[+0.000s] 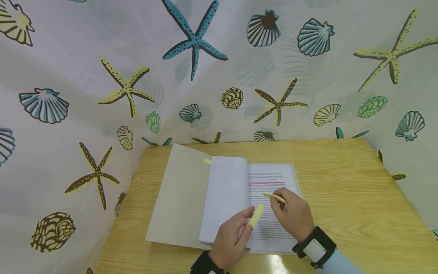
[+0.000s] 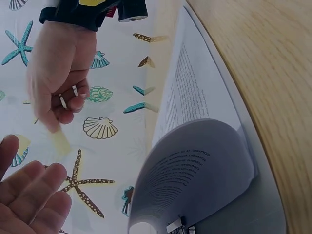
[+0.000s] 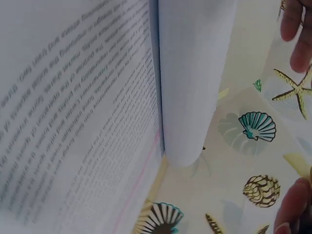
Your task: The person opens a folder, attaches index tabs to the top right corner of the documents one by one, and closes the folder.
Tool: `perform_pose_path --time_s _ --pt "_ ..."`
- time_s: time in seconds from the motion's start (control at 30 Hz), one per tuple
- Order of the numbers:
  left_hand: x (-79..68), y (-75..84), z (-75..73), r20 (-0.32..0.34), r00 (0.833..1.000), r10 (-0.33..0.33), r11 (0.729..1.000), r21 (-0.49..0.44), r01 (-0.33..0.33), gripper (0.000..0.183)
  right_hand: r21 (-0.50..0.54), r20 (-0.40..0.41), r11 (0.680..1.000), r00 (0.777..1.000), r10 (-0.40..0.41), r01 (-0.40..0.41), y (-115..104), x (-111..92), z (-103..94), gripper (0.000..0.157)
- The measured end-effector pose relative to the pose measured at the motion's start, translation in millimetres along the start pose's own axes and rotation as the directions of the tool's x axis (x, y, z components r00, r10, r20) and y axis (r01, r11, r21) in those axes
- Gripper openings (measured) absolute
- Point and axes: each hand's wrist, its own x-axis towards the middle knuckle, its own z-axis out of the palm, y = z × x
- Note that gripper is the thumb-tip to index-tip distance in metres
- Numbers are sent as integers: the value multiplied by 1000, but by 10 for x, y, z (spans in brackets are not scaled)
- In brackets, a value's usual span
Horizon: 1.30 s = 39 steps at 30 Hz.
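Note:
A document folder (image 1: 178, 205) lies open on the table, its thick stack of turned pages (image 1: 226, 194) curling up at the left. On the right, a printed page (image 1: 267, 228) shows pink highlighted lines near its top. My left hand (image 1: 230, 238), over the lower part of the folder, holds a yellow strip like a sticky-note pad (image 1: 256, 215) between thumb and fingers. To its right, above the printed page, my right hand (image 1: 295, 213) pinches a yellow sticky tab (image 1: 270, 195). That tab (image 2: 60, 143) hangs from the fingertips in the left wrist view.
A yellow tab (image 1: 207, 161) sticks out at the top edge of the turned pages. A metal clasp (image 2: 178, 225) shows at the folder's spine. The wooden table (image 1: 356, 190) stretches to the right, and a curtain with shells and starfish (image 1: 219, 95) hangs behind and at the sides.

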Motion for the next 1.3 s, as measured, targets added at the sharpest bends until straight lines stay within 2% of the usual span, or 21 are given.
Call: perform_pose_path --time_s 0.03,0.07,0.1,0.17,0.27,0.3,0.37,0.53,0.73,0.8,0.97,1.03,1.17,1.2,1.3 --pt "-7 -3 0 -6 1000 -15 1000 4 15 21 30 36 996 996 85 -86 50 -4 -15 8" --pt "-14 -4 -2 -12 1000 -29 999 12 29 21 48 75 984 982 171 -174 105 -9 -35 11" --pt "-23 -8 -3 -19 999 -37 999 21 37 20 51 114 965 961 252 -259 167 -18 -58 15" --pt "-42 -19 -10 -38 999 -37 998 44 39 20 34 191 916 903 386 -399 305 -35 -118 24" --pt "-77 -46 -24 -61 997 -36 997 68 40 18 -33 268 859 823 500 -511 516 -62 -207 32" --pt "-87 -54 -29 -65 997 -41 996 71 46 18 -51 277 845 805 524 -532 585 -72 -230 33" --pt "-104 -65 -38 -72 996 -57 995 77 63 18 -81 269 827 786 556 -557 717 -79 -269 32" --pt "-132 -85 -38 -76 993 -86 993 69 91 16 -160 225 802 770 597 -575 1008 -83 -340 26" --pt "-150 -106 -30 -78 995 -69 995 65 74 16 -226 252 758 715 652 -612 1256 -147 -355 22" --pt "-147 -103 -30 -78 994 -73 995 62 78 15 -232 258 760 715 650 -607 1310 -163 -335 21" --pt "-140 -89 -31 -80 994 -77 995 64 82 14 -249 266 786 740 618 -566 1387 -186 -279 17" --pt "-137 -82 -32 -78 994 -80 994 64 86 14 -271 280 785 735 618 -557 1392 -189 -277 17" --pt "-135 -69 -31 -74 993 -89 994 61 93 14 -308 308 767 705 640 -562 1363 -181 -300 20" --pt "-136 -70 -32 -72 993 -89 994 59 93 14 -309 304 766 704 641 -564 1349 -179 -303 20" --pt "-145 -74 -38 -67 994 -90 994 60 94 13 -285 263 782 740 619 -554 1278 -164 -302 23"
